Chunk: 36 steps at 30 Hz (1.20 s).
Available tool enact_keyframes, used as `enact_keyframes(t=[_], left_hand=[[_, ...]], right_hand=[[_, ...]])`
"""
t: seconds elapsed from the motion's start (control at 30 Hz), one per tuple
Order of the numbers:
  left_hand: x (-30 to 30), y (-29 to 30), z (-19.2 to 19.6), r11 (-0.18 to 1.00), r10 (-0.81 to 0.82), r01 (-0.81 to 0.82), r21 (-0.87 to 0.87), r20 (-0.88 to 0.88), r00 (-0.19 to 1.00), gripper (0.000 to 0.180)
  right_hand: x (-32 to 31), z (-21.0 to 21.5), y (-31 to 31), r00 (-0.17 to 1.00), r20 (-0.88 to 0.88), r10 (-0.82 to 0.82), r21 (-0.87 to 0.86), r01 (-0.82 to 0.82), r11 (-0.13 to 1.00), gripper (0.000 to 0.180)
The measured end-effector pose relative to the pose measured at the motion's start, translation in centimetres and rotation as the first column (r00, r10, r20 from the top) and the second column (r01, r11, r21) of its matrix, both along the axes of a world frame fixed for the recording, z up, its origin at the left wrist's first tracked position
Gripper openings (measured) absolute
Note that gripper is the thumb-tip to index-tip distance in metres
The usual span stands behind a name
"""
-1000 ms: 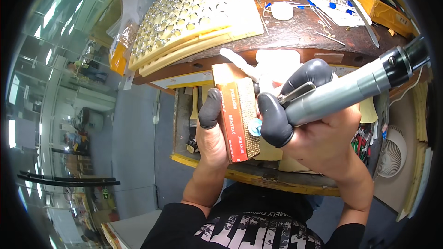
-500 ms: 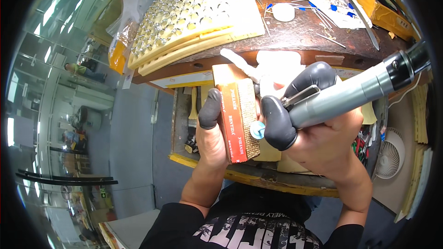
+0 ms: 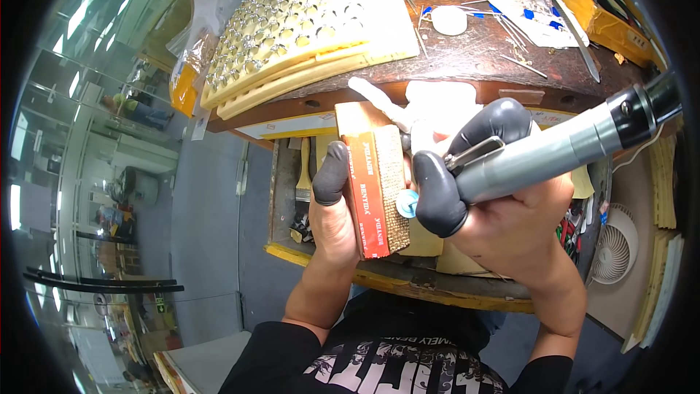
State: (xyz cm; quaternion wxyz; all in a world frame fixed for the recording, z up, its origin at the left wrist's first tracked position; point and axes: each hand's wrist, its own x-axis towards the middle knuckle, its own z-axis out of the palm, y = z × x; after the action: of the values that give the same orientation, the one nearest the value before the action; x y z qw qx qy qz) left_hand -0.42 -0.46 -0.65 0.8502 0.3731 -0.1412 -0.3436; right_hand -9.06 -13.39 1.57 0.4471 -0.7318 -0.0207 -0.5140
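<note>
Head view: a block (image 3: 379, 190) with a red side and a rough, brownish abrasive face is gripped upright in the left hand (image 3: 337, 211), whose thumb, capped in a dark finger cot, is pressed against the red side. A grey handpiece (image 3: 554, 153) is clasped in the right hand (image 3: 510, 226), thumb and forefinger also capped in dark cots, with a metal clip seen between them. A small blue disc (image 3: 406, 203) at the tool's tip is held against the block's abrasive face. Both are held just in front of the surface (image 3: 481, 51), above an open drawer (image 3: 288, 197). On the surface, stacked cream trays (image 3: 306, 29) filled with small metal pieces are seen at the left, thin wires and blue-tipped bits toward the right. A small white fan (image 3: 616, 248) is seen at the far right.
</note>
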Motion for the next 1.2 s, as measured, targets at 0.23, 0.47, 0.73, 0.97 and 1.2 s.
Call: enact_keyframes(t=[0.23, 0.47, 0.73, 0.97, 1.2], left_hand=[[0.11, 0.21, 0.02, 0.997, -0.037, 0.035, -0.076, -0.021, 0.999, 0.06], [0.2, 0.22, 0.02, 1.0, 0.005, -0.005, 0.006, 0.017, 1.0, 0.06], [0.35, 0.12, -0.31, 0.994, -0.076, 0.074, -0.082, -0.029, 0.997, 0.064], [0.0, 0.09, -0.11, 0.999, -0.026, 0.025, -0.04, -0.031, 0.999, 0.063], [0.4, -0.09, -0.39, 0.999, -0.044, 0.044, -0.009, -0.027, 0.999, 0.067]], right_hand=[[-0.07, -0.06, 0.16, 1.0, -0.006, -0.014, 0.01, 0.014, 1.0, 0.015], [-0.07, -0.08, 0.02, 1.0, 0.008, -0.007, -0.018, 0.008, 1.0, 0.015], [0.03, -0.38, -0.18, 0.999, -0.015, -0.031, -0.075, 0.03, 0.997, 0.016], [-0.21, 0.18, 0.09, 1.0, -0.002, -0.009, -0.009, 0.009, 1.0, 0.014], [-0.78, 0.16, -0.51, 0.998, -0.049, 0.04, -0.026, -0.041, 0.999, 0.009]])
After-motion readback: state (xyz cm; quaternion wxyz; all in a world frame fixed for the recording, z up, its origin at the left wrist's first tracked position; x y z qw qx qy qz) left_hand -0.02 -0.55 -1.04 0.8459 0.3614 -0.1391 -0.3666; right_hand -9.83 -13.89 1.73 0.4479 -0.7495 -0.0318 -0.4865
